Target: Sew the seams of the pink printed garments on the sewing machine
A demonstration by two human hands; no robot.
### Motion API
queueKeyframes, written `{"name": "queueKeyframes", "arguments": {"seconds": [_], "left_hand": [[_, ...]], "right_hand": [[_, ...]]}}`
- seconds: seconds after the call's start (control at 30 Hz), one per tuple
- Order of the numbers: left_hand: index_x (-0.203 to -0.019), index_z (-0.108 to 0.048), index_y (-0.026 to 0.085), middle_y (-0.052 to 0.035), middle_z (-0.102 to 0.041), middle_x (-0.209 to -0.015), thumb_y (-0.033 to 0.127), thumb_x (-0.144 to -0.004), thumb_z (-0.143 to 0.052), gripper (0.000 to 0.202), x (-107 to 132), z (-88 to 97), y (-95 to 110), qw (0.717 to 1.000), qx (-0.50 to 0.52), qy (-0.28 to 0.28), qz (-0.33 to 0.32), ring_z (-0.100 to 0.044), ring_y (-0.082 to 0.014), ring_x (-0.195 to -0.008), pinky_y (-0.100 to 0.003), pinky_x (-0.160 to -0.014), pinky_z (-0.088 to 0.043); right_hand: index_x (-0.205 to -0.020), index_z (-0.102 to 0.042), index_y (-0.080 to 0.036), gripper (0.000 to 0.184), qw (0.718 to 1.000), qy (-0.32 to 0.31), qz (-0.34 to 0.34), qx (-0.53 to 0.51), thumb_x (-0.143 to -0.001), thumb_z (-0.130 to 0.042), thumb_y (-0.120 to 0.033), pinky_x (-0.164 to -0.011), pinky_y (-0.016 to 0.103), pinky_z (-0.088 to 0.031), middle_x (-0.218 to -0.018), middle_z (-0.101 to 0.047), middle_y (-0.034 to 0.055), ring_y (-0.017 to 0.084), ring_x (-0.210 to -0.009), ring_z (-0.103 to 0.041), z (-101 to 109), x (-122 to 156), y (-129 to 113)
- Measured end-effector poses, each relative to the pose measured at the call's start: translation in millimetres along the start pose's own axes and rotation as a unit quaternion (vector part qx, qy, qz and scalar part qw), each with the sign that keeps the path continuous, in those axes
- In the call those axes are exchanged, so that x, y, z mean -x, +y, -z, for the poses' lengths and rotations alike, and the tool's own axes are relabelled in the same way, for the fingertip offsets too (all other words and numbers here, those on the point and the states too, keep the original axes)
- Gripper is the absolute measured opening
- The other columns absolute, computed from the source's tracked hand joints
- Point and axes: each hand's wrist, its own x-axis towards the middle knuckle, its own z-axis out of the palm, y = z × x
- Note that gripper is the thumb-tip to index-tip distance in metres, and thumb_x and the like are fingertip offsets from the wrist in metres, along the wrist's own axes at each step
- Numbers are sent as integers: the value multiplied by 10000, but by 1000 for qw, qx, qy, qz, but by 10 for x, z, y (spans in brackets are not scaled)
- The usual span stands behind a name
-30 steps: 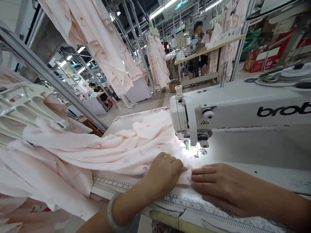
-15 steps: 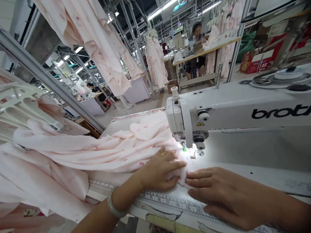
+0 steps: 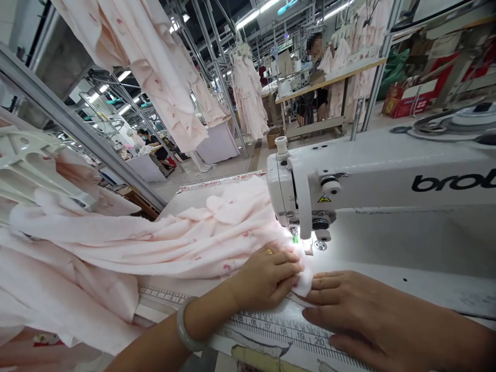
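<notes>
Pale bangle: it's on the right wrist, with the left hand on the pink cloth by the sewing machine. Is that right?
Not quite: the head view shows the pale bangle on the left wrist. The left hand is indeed on the pink cloth by the sewing machine.

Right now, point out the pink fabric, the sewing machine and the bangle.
Pink fabric (image 3: 182, 240), head view, on its middle folds.
Sewing machine (image 3: 374, 173), head view, on its white arm.
Bangle (image 3: 181, 325), head view, on its outer band.
</notes>
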Motion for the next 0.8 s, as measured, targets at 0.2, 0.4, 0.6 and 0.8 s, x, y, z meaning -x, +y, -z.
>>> {"name": "queueKeyframes", "arguments": {"seconds": [0.2, 0.4, 0.6, 0.8], "left_hand": [[-1262, -691, 159, -138, -750, -1308, 210, -1084, -491, 273, -93, -10, -197, 998, -47, -31, -16, -691, -243, -1240, -428, -1129, -528], [-1250, -691, 175, -114, -702, -1118, 269, -1073, -538, 253, -183, 63, -316, 998, -61, -28, -9, -665, -240, -1039, -379, -934, -570], [-1218, -652, 138, -123, -715, -1168, 233, -972, -554, 280, -112, 150, -215, 995, -80, -23, -56, -654, -246, -1063, -424, -1075, -490], [-996, -689, 175, -83, -722, -1065, 227, -1047, -523, 181, -104, 136, -190, 986, -150, -31, -69, -620, -204, -926, -387, -896, -456]], "right_hand": [[-1258, -721, -208, 279, 999, 47, -8, 25, -1009, -597, -229, -909, 407, -627, -1145, -806, 112, 284, -1076, -768, 9, 9, 57], [-1452, -691, -160, 445, 992, 67, 10, 104, -1049, -654, -343, -1101, 438, -621, -1411, -737, 175, 309, -1333, -705, 19, 64, 136], [-1457, -690, -157, 442, 992, 45, 15, 114, -1070, -626, -360, -1124, 465, -617, -1448, -712, 172, 313, -1359, -685, 35, 65, 145], [-1430, -711, -180, 409, 992, 66, 26, 109, -1062, -652, -350, -1136, 418, -606, -1441, -724, 150, 290, -1376, -674, 19, 114, 229]]}}
